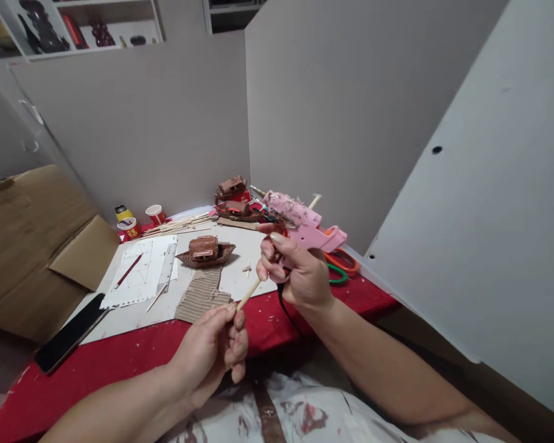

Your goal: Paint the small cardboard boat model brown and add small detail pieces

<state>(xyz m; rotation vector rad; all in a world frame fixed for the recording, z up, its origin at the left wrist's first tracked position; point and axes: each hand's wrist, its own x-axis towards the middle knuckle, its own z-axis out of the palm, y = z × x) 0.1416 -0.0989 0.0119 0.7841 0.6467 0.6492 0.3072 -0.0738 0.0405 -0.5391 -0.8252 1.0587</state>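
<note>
My left hand is closed, pinching the lower end of a thin wooden stick that slants up to the right. My right hand is wrapped round the grip of a pink hot glue gun; its black cord hangs below the wrist, and the stick's upper end reaches this hand's fingers. Both hands hover over the near edge of a red-covered table. Just beyond them a small brown model boat rests on a white sheet, with a piece of corrugated cardboard in front of it.
A black phone, a ruler, a red pencil and a drawing sheet lie left. Wooden sticks, small cups, more model boats and scissors with orange and green handles sit farther back. Grey partition panels enclose the table; a cardboard box stands left.
</note>
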